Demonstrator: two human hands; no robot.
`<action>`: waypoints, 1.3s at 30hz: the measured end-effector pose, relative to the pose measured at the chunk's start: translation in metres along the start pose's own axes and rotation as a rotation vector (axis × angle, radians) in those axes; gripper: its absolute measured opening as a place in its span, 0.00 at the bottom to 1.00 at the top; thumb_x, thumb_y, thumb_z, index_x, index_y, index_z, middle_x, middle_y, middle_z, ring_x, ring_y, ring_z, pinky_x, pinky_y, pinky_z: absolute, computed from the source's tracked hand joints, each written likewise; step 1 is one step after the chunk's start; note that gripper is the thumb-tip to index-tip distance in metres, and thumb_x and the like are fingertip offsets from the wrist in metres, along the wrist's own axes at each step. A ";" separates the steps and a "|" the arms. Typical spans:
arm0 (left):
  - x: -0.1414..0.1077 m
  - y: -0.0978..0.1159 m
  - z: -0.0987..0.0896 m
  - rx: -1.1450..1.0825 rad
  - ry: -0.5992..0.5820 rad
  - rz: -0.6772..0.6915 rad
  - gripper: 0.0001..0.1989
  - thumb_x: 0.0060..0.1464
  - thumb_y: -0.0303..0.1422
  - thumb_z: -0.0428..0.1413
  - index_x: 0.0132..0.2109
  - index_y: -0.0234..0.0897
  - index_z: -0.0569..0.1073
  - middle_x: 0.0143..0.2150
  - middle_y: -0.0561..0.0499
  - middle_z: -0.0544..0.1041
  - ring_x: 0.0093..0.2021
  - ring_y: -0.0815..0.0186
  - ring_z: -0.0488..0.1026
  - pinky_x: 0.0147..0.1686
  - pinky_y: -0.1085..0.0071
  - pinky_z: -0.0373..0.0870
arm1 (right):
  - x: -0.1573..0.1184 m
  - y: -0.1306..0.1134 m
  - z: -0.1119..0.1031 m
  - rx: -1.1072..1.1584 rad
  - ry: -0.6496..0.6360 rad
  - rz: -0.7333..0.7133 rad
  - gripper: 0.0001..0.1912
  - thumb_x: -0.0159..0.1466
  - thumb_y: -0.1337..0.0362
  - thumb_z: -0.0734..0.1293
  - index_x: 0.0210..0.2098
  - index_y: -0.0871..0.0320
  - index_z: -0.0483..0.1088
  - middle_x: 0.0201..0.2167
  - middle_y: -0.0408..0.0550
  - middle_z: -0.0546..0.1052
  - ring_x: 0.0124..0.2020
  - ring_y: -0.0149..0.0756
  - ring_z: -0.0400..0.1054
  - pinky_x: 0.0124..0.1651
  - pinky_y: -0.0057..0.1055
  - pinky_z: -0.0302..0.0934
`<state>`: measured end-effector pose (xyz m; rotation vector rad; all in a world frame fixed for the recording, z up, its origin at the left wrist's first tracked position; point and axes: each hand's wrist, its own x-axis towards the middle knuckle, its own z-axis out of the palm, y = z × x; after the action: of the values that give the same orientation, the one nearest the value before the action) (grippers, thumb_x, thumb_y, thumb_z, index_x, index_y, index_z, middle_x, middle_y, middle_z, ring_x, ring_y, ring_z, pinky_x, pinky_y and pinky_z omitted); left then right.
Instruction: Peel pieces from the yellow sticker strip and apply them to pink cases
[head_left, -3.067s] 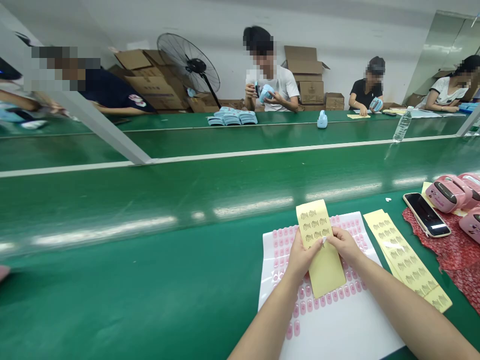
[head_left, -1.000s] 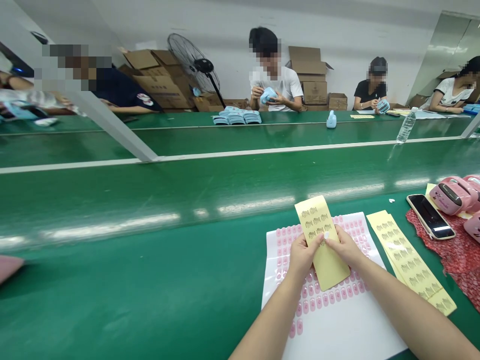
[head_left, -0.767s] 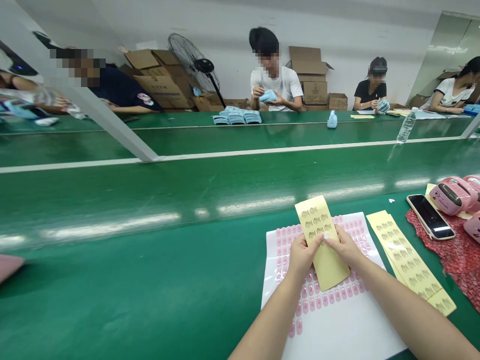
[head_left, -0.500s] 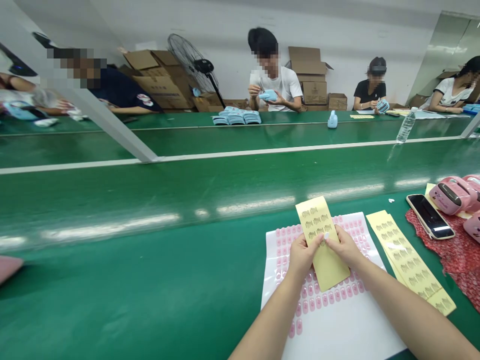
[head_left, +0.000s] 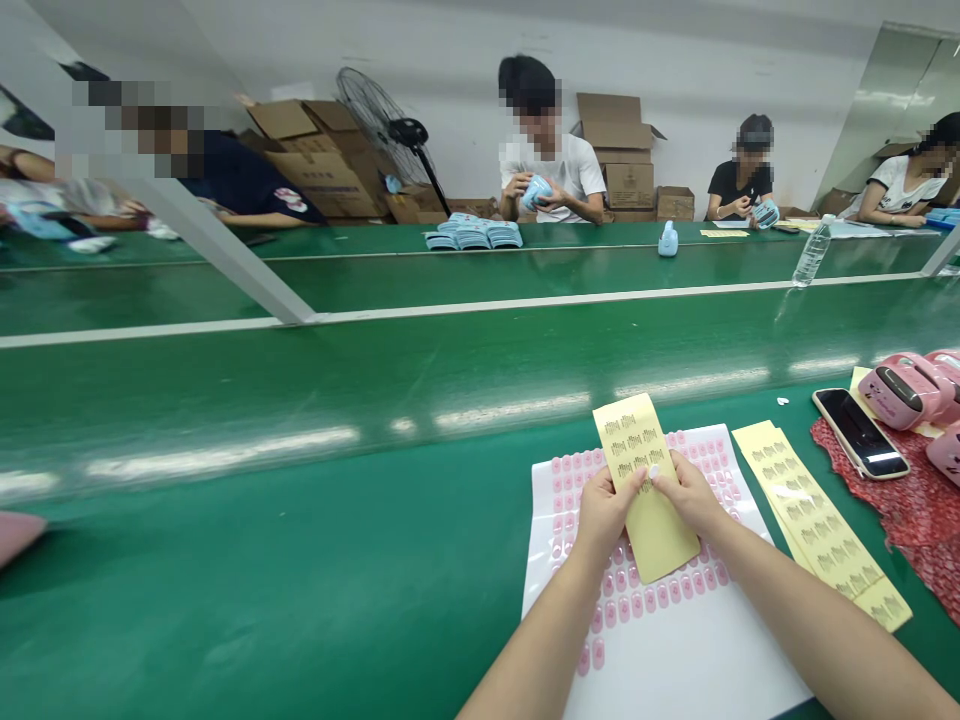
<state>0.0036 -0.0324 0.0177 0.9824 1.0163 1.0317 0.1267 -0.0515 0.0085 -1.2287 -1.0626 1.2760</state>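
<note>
A yellow sticker sheet [head_left: 660, 540] with rows of small dark print on its upper half is held tilted between both hands. My left hand [head_left: 606, 512] grips its left edge, thumb on the front. On the right edge, my right hand [head_left: 691, 492] pinches it the same way, and a small white piece shows by that thumb. Beneath lies a white sheet [head_left: 675, 660] carrying rows of pink oval stickers [head_left: 637, 604], partly hidden by my hands. More yellow sticker sheets [head_left: 821, 520] lie overlapped to the right.
At right, a phone [head_left: 862, 432] and pink devices [head_left: 900, 390] rest on or by red mesh wrap [head_left: 919, 520]. A water bottle [head_left: 812, 252] stands beyond the white divider strip [head_left: 525, 306]. Several co-workers sit across the green table [head_left: 225, 580]; one holds a blue item [head_left: 537, 192].
My hands and the yellow sheet stay almost still. Across the table, the co-worker in white has turned the blue item in their hands.
</note>
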 end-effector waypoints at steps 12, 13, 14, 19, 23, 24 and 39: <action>-0.001 0.004 0.001 0.014 -0.002 -0.001 0.25 0.32 0.47 0.63 0.35 0.31 0.73 0.38 0.40 0.75 0.36 0.52 0.73 0.33 0.64 0.71 | -0.002 -0.003 0.001 0.037 -0.001 0.019 0.10 0.53 0.59 0.62 0.34 0.55 0.66 0.36 0.46 0.75 0.35 0.40 0.70 0.37 0.35 0.64; -0.002 0.004 0.001 0.014 -0.001 -0.001 0.25 0.32 0.47 0.63 0.35 0.32 0.73 0.38 0.40 0.75 0.36 0.53 0.73 0.33 0.64 0.71 | -0.002 -0.003 0.001 0.042 -0.001 0.024 0.10 0.53 0.59 0.62 0.34 0.55 0.66 0.36 0.46 0.75 0.35 0.40 0.69 0.37 0.35 0.64; -0.002 0.004 0.002 0.014 0.000 -0.002 0.25 0.32 0.47 0.63 0.35 0.32 0.73 0.38 0.40 0.75 0.36 0.53 0.73 0.33 0.64 0.71 | -0.002 -0.004 0.001 0.048 -0.002 0.030 0.09 0.53 0.59 0.62 0.33 0.55 0.65 0.36 0.46 0.75 0.35 0.40 0.69 0.37 0.35 0.64; -0.001 0.003 0.002 0.006 -0.006 -0.007 0.25 0.33 0.47 0.63 0.35 0.32 0.73 0.38 0.40 0.75 0.36 0.52 0.73 0.34 0.63 0.71 | -0.002 -0.007 0.002 0.081 0.003 0.070 0.08 0.52 0.60 0.61 0.31 0.55 0.65 0.34 0.46 0.74 0.33 0.39 0.68 0.35 0.35 0.63; 0.000 0.002 0.001 0.003 -0.006 -0.006 0.25 0.32 0.47 0.63 0.34 0.32 0.73 0.38 0.40 0.75 0.37 0.52 0.73 0.34 0.63 0.71 | -0.003 -0.009 0.002 0.092 0.023 0.081 0.08 0.51 0.61 0.60 0.30 0.55 0.65 0.32 0.45 0.74 0.32 0.39 0.67 0.34 0.34 0.61; 0.000 0.001 0.001 0.002 -0.007 -0.006 0.25 0.32 0.47 0.63 0.34 0.32 0.73 0.37 0.40 0.75 0.37 0.51 0.73 0.34 0.63 0.71 | -0.003 -0.009 0.002 0.092 0.026 0.077 0.08 0.51 0.61 0.60 0.30 0.55 0.65 0.31 0.44 0.74 0.32 0.38 0.67 0.34 0.33 0.61; 0.000 0.001 0.001 0.014 -0.007 0.006 0.24 0.33 0.46 0.63 0.34 0.31 0.73 0.36 0.40 0.76 0.34 0.53 0.73 0.32 0.64 0.71 | -0.001 -0.004 0.000 0.079 0.073 0.044 0.09 0.49 0.58 0.64 0.21 0.57 0.62 0.23 0.42 0.70 0.25 0.34 0.64 0.31 0.32 0.60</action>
<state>0.0043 -0.0320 0.0187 1.0002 1.0166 1.0265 0.1273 -0.0517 0.0128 -1.2352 -0.9289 1.2855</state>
